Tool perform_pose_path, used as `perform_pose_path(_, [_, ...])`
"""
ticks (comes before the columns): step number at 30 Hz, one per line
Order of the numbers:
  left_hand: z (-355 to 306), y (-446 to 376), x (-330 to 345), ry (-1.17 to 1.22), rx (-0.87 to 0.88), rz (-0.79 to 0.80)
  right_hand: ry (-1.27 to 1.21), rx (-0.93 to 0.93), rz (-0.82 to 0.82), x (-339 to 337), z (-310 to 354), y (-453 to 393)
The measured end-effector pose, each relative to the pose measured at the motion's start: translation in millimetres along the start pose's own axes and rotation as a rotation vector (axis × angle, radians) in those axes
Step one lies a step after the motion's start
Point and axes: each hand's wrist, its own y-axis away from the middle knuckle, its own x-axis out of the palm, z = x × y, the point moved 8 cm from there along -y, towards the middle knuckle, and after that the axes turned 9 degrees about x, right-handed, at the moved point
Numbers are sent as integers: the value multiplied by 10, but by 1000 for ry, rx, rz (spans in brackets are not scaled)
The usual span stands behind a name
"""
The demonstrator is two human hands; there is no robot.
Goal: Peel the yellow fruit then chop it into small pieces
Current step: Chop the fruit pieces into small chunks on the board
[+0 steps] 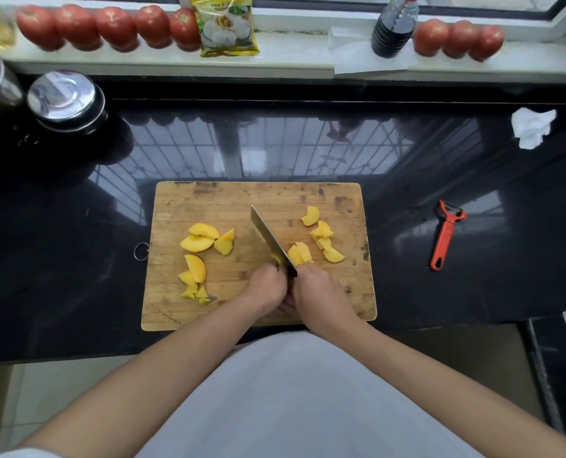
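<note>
Many peeled yellow fruit pieces | right hand grips knife | left hand curled, holding fruit

Yellow packet on windowsill: printed text too blurred to read. No other legible text.

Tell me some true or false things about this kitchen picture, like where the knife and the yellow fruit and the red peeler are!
1. The yellow fruit pieces lie on the wooden cutting board. True.
2. The red peeler is in the left hand. False: it lies on the black counter, right of the board.
3. The right hand holds the knife. True.
4. The tomatoes are on the cutting board. False: they line the window sill.
5. The fruit is still whole. False: it is already cut into many pieces.
</note>
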Motion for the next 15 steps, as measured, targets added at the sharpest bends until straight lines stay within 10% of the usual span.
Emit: perform_pose_path(15, [79,-21,61,111,31,10,130,44,54,-67,-252,369])
